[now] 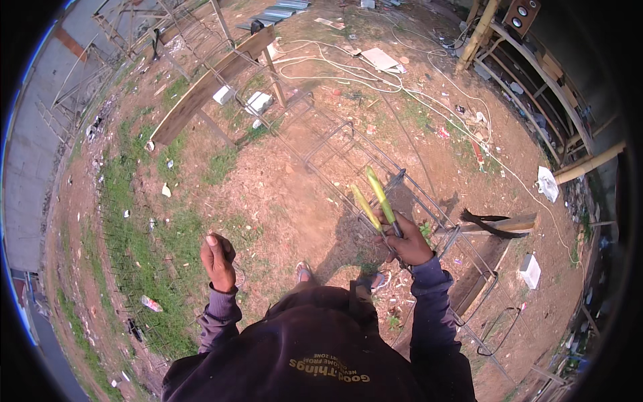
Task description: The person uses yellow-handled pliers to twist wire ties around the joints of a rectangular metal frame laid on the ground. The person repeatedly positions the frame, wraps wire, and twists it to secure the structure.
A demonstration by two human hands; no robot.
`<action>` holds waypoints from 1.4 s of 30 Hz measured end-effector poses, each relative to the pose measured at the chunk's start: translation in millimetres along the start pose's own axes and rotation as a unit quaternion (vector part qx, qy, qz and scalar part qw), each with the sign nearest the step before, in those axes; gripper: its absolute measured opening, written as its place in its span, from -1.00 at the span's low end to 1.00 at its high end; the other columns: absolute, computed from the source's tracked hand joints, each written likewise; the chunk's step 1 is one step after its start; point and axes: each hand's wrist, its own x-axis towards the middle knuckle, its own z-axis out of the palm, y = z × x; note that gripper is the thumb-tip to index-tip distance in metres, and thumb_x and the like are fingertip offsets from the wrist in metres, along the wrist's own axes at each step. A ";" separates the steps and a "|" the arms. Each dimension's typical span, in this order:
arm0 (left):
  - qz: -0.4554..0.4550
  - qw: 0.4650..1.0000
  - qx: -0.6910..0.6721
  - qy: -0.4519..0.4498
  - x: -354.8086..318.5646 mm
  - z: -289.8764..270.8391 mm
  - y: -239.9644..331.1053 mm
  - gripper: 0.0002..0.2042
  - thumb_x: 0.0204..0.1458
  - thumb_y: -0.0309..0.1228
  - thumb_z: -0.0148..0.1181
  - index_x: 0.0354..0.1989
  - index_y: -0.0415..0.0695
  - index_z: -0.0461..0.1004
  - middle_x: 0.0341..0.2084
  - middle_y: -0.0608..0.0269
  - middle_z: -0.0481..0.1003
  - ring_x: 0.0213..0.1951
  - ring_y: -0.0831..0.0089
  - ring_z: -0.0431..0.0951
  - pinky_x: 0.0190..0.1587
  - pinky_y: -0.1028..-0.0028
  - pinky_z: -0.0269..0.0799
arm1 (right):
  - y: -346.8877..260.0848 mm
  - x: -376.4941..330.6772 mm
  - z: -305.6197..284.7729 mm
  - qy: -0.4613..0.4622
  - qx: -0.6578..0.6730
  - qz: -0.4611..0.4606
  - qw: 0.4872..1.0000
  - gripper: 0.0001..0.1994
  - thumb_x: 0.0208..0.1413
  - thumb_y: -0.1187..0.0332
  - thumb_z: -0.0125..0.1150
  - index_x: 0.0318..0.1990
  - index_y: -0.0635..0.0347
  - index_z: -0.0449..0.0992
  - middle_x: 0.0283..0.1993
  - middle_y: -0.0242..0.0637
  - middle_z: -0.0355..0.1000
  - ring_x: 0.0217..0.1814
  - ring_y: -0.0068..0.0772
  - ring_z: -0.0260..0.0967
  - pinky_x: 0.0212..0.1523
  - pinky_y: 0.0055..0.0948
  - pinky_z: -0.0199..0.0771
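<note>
My right hand (pixel 410 242) is closed around a pair of pliers (pixel 376 201) with yellow-green handles, which point away from me and stand apart. The pliers' head is mostly hidden by my fingers. Just beyond and beside that hand runs a long rebar cage (pixel 429 195) of thin steel bars and bent stirrups, slanting from far left to near right. My left hand (pixel 219 260) is held out over the grass at the left, away from the cage. Its fingers are curled with the thumb on top; whatever they may hold is hidden.
A wooden plank trestle (pixel 207 84) supports the cage's far end; another board (pixel 479 268) lies under its near end, with dark strands (pixel 492 223) draped there. White blocks (pixel 530 271) sit on the dirt. A pale hose (pixel 402 87) snakes across the back. Bamboo shelving (pixel 536 87) stands right.
</note>
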 end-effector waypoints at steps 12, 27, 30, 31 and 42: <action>-0.104 0.952 0.135 0.255 7.1 -233.3 -54.5 -0.57 0.34 -0.12 -0.07 -0.57 -0.07 0.17 -0.67 0.50 0.11 -0.61 0.70 0.03 -0.56 0.55 -0.08 | -75.7 251.9 170.3 -0.105 -0.001 0.011 0.994 -0.33 0.08 0.63 -0.06 0.41 0.09 0.09 0.28 0.14 0.25 -0.15 -0.34 0.54 -0.55 -0.49 0.63; -0.112 0.968 0.162 0.158 299.2 -209.1 -123.7 -0.57 0.33 -0.13 -0.12 -0.45 -0.22 0.41 -0.74 0.49 0.14 -0.66 0.68 0.07 -0.58 0.52 -0.07 | 12.8 516.0 333.6 -0.135 -0.055 0.218 0.965 -0.56 0.17 0.52 -0.06 0.23 -0.01 0.27 -0.09 -0.17 0.49 -0.30 -0.33 0.55 -0.55 -0.40 0.58; -0.067 0.972 0.148 0.167 375.3 -215.2 -113.4 -0.56 0.32 -0.13 -0.11 -0.44 -0.26 0.43 -0.75 0.48 0.19 -0.66 0.67 0.12 -0.57 0.54 -0.03 | -12.5 620.9 366.1 -0.182 -0.244 0.112 0.946 -0.58 0.09 0.50 -0.02 0.14 0.00 0.34 -0.17 -0.14 0.48 -0.41 -0.28 0.54 -0.51 -0.33 0.59; -0.042 0.972 0.142 0.181 396.2 -216.9 -110.1 -0.57 0.33 -0.13 -0.10 -0.44 -0.25 0.42 -0.73 0.47 0.19 -0.65 0.67 0.11 -0.57 0.54 -0.04 | -25.3 656.6 377.2 -0.194 -0.287 0.107 0.932 -0.59 0.08 0.49 -0.01 0.12 0.00 0.36 -0.17 -0.13 0.48 -0.42 -0.26 0.53 -0.51 -0.32 0.59; 0.023 0.987 0.028 0.158 596.9 -271.4 -143.5 -0.60 0.33 -0.17 -0.09 -0.50 -0.20 0.30 -0.69 0.38 0.25 -0.64 0.63 0.15 -0.58 0.53 0.00 | -144.6 933.5 467.4 -0.135 -0.646 0.095 0.746 -0.61 0.11 0.23 0.11 0.06 0.18 0.50 -0.01 -0.03 0.52 0.06 -0.06 0.50 0.08 -0.19 0.49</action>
